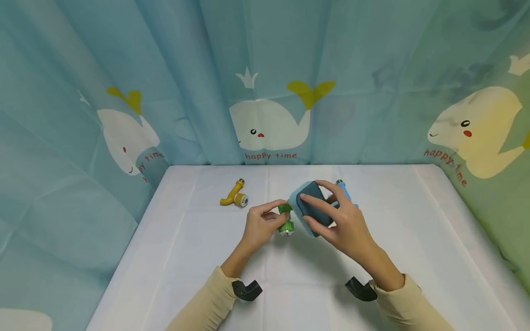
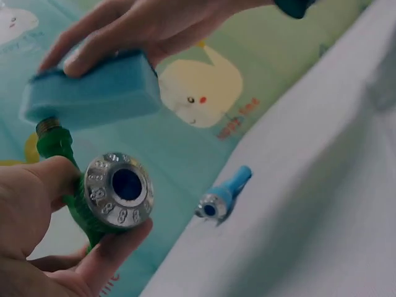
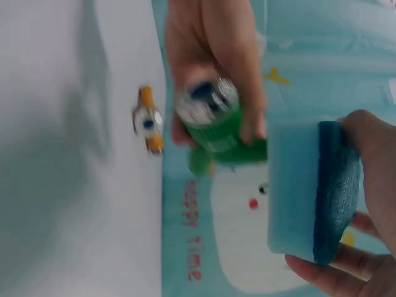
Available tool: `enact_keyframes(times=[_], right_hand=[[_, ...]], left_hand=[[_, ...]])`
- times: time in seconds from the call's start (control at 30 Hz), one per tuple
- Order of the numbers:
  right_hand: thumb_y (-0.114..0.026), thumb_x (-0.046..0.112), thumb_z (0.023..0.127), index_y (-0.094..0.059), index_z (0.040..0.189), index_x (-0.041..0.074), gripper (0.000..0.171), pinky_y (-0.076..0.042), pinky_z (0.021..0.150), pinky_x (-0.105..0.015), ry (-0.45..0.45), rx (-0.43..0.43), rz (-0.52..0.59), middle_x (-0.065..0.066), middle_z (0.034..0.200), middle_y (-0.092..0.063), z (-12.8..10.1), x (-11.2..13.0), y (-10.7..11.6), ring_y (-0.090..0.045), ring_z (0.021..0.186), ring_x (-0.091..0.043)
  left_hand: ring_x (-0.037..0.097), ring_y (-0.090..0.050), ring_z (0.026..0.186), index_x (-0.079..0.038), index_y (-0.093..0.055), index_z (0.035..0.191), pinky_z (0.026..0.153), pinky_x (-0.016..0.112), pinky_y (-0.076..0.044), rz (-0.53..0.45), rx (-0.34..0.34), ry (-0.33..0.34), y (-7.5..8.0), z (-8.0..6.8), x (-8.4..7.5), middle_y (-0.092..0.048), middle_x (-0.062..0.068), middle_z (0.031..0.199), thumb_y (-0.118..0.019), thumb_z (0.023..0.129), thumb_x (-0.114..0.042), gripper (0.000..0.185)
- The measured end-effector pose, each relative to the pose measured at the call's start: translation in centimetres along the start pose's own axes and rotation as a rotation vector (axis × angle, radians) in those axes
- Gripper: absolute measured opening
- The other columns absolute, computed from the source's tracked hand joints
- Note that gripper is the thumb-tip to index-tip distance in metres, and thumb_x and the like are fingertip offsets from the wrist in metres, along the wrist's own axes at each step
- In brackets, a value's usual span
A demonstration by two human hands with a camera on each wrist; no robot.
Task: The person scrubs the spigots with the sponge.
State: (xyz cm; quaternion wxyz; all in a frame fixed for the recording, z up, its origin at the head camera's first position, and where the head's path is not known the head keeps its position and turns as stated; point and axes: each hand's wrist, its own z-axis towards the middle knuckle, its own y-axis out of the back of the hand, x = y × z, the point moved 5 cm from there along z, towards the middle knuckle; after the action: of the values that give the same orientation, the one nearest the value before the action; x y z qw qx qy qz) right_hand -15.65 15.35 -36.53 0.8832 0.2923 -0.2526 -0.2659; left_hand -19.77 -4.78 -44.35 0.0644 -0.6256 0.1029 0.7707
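Note:
My left hand [image 1: 258, 226] pinches a green tap [image 1: 286, 226] between thumb and fingers, above the white table. The tap's round silver collar with a dark hole faces the camera in the left wrist view, and its threaded end [image 2: 48, 127] meets the underside of the sponge there. That sponge [image 1: 313, 204], light blue foam with a darker scouring layer, is gripped by my right hand [image 1: 349, 225]. Fingers and thumb spread over its dark side, while the foam side [image 3: 292, 185] faces the green tap.
A yellow tap [image 1: 234, 195] lies on the white table [image 1: 198, 257], left of the hands. Behind the right hand lies a blue tap [image 1: 343, 188], partly hidden. A whale-print curtain [image 1: 174, 92] hangs along the table's back and sides.

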Motion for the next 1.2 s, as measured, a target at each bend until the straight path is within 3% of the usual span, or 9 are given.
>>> enact_keyframes(times=[0.1,0.23,0.37,0.63,0.77,0.9,1.0,1.1,1.2], right_hand=[[-0.066,0.042,0.100,-0.072,0.130,0.020,0.038,-0.053,0.049,-0.027,0.000,0.016,0.018,-0.021,0.144,-0.053,-0.1,-0.1,-0.4,-0.065,0.086,-0.025],[-0.080,0.026,0.090,-0.071,0.131,0.021,0.042,-0.056,0.049,-0.033,-0.069,0.000,0.009,-0.019,0.145,-0.052,-0.5,-1.1,-0.4,-0.066,0.090,-0.028],[-0.086,0.011,0.079,-0.071,0.131,0.019,0.054,-0.056,0.050,-0.033,-0.078,0.004,0.054,-0.021,0.144,-0.052,-1.1,-1.6,-0.4,-0.067,0.090,-0.029],[-0.089,0.006,0.075,-0.072,0.130,0.017,0.059,-0.054,0.057,-0.037,-0.126,-0.007,0.083,-0.018,0.144,-0.054,-2.0,-2.4,-0.2,-0.063,0.088,-0.023],[-0.089,0.004,0.074,-0.073,0.129,0.016,0.059,-0.056,0.061,-0.041,-0.135,-0.018,0.089,-0.019,0.143,-0.055,-2.5,-2.7,0.0,-0.063,0.086,-0.023],[-0.089,0.004,0.074,-0.073,0.129,0.017,0.059,-0.057,0.065,-0.044,-0.149,-0.018,0.088,-0.019,0.142,-0.055,-2.9,-3.0,0.0,-0.065,0.088,-0.024],[-0.089,0.005,0.074,-0.073,0.129,0.017,0.058,-0.059,0.067,-0.047,-0.164,-0.007,0.082,-0.019,0.141,-0.055,-3.3,-3.1,0.0,-0.065,0.092,-0.027],[-0.090,0.006,0.074,-0.073,0.128,0.017,0.058,-0.059,0.069,-0.050,-0.179,0.001,0.083,-0.019,0.141,-0.055,-3.7,-3.2,0.0,-0.066,0.096,-0.029],[-0.090,0.005,0.074,-0.073,0.128,0.018,0.058,-0.059,0.073,-0.053,-0.181,0.001,0.089,-0.019,0.141,-0.056,-3.9,-3.3,0.0,-0.066,0.103,-0.033]], left_hand=[[0.012,-0.074,0.084,0.005,-0.068,0.129,0.068,0.023,-0.059,-0.083,0.022,0.054,-0.1,-0.2,0.1,-0.072,0.023,0.113,-0.073,0.092,0.001,0.038],[0.018,-0.074,0.097,0.005,-0.066,0.132,0.075,0.030,-0.062,-0.178,0.054,0.144,-0.4,-0.5,0.1,-0.065,0.022,0.132,-0.073,0.093,-0.001,0.040],[0.021,-0.073,0.098,-0.001,-0.065,0.135,0.075,0.035,-0.063,-0.226,0.047,0.187,-0.4,-0.4,0.1,-0.062,0.018,0.134,-0.072,0.094,-0.001,0.041],[0.021,-0.071,0.094,0.000,-0.055,0.142,0.072,0.033,-0.062,-0.354,0.044,0.277,-0.4,-0.3,0.3,-0.052,0.019,0.139,-0.063,0.100,0.000,0.043],[0.020,-0.070,0.099,-0.002,-0.051,0.145,0.075,0.032,-0.062,-0.408,0.063,0.303,-0.5,-0.4,0.7,-0.050,0.019,0.139,-0.061,0.103,-0.006,0.043],[0.025,-0.068,0.103,0.000,-0.047,0.146,0.082,0.039,-0.062,-0.507,0.083,0.303,-0.7,-0.4,0.8,-0.050,0.019,0.133,-0.055,0.108,-0.028,0.047],[0.032,-0.067,0.106,0.001,-0.051,0.136,0.088,0.047,-0.060,-0.565,0.072,0.295,-0.6,-0.4,0.8,-0.050,0.016,0.128,-0.053,0.108,-0.041,0.051],[0.035,-0.064,0.113,-0.004,-0.055,0.125,0.093,0.049,-0.057,-0.582,0.066,0.299,-0.5,-0.5,0.7,-0.050,0.012,0.128,-0.057,0.106,-0.040,0.040],[0.036,-0.061,0.121,-0.010,-0.058,0.119,0.096,0.049,-0.055,-0.618,0.070,0.308,-0.4,-0.7,0.8,-0.050,0.011,0.127,-0.060,0.106,-0.029,0.023]])
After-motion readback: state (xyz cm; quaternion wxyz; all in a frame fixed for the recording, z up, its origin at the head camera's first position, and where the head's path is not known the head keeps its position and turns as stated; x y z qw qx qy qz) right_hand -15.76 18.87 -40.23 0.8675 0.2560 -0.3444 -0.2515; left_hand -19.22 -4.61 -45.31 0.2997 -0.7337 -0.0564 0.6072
